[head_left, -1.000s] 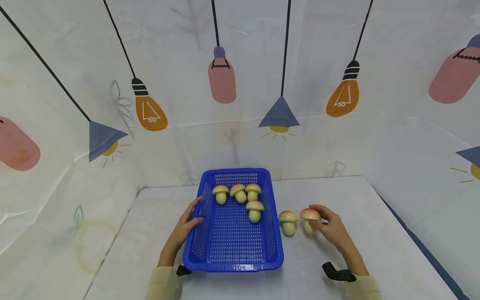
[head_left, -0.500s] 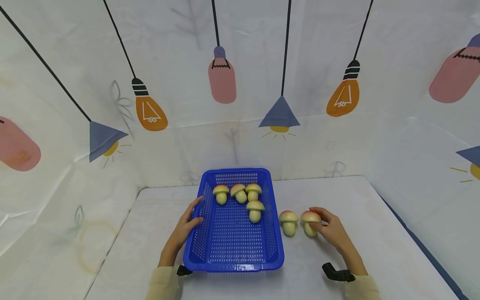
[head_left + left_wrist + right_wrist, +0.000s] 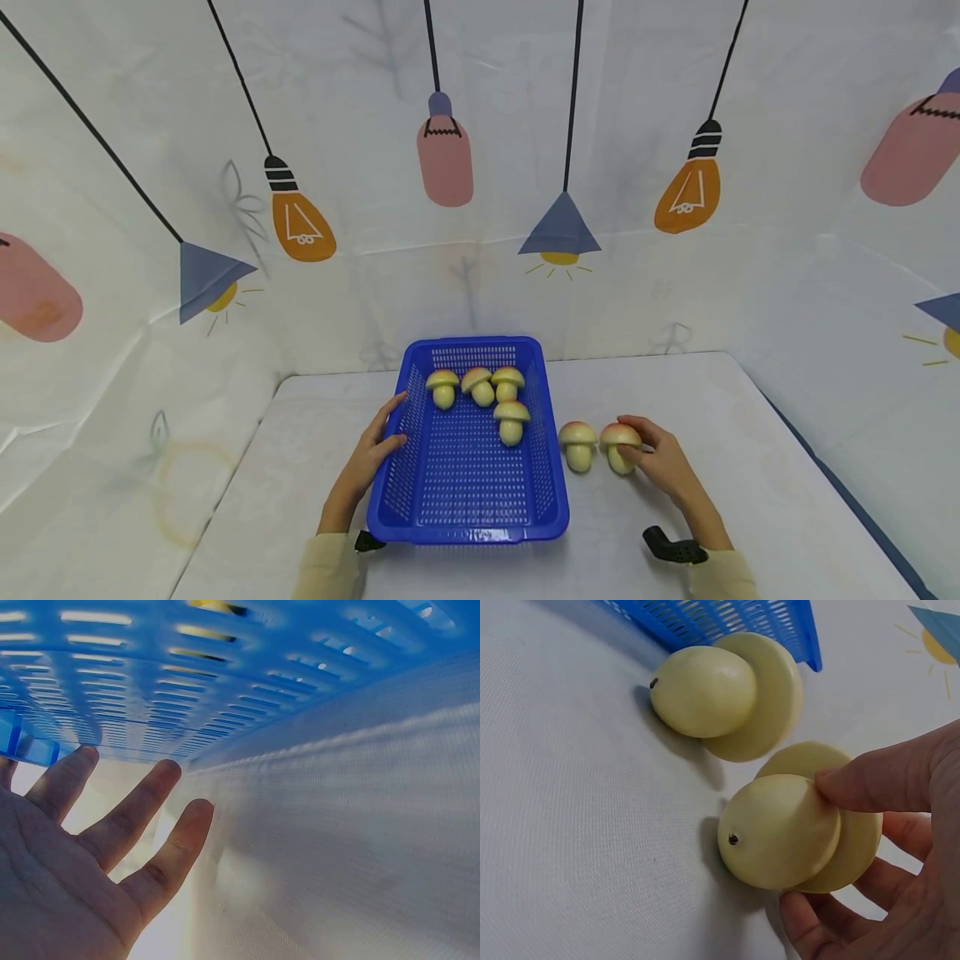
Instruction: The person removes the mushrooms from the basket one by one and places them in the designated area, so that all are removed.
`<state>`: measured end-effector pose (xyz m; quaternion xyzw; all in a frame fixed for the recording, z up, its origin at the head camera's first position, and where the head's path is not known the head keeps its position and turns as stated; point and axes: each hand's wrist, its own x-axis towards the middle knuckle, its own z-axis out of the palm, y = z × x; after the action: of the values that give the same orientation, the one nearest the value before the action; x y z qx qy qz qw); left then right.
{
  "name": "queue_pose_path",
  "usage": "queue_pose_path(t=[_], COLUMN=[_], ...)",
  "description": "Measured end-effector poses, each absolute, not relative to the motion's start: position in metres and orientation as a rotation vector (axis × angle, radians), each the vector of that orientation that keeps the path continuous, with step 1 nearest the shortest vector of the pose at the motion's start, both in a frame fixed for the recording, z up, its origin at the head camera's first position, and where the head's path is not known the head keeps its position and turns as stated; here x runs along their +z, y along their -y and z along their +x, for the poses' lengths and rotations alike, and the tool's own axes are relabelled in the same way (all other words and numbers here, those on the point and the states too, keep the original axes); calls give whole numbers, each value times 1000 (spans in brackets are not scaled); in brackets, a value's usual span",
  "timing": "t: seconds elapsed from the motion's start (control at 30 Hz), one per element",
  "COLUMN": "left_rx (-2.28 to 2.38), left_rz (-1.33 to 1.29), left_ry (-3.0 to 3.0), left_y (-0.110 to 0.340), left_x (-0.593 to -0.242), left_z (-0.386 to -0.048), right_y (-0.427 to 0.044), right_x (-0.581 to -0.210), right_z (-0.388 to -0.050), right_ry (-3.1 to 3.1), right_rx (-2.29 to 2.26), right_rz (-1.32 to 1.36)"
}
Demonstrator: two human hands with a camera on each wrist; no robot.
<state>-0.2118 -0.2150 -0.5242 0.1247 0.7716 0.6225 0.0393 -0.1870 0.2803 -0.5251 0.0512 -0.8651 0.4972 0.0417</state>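
Note:
My right hand (image 3: 663, 458) pinches a toy mushroom (image 3: 619, 437) with a red-tinged cap and pale stem, right of the basket. In the right wrist view the thumb (image 3: 877, 780) presses the cap of that mushroom (image 3: 780, 832), and the other fingers lie round its far side. Another toy mushroom (image 3: 577, 446) lies just left of it, beside the basket. My left hand (image 3: 367, 454) rests on the left rim of the blue plastic basket (image 3: 468, 533), thumb and a fingertip over the edge. The left wrist view shows the other fingers (image 3: 131, 817) nearly straight below the perforated wall.
Several like mushrooms (image 3: 511, 423) lie toward the back of the basket. A white cloth covers the table (image 3: 300, 433). Behind it hangs a pale backdrop (image 3: 480, 292) printed with lamps. Dark wrist straps (image 3: 675, 548) sit on both arms.
The right hand has barely shifted, its fingers staying on the same mushroom, which stands very slightly differently. The basket, left hand and other mushrooms look still.

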Motion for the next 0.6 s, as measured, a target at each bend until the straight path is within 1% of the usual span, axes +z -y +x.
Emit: queue_pose_path(t=[0.3,0.6], left_rx=[1915,1916], left_rz=[377,375], left_ry=[-2357,-2355], left_y=[215,215], left_x=[-523,-524], left_z=[-211,-212], right_y=[-278,-276], right_x=[-527,-524], right_z=[-189,-186], right_ry=[2646,2692], right_rx=[1527,1545], right_rz=[177,113])
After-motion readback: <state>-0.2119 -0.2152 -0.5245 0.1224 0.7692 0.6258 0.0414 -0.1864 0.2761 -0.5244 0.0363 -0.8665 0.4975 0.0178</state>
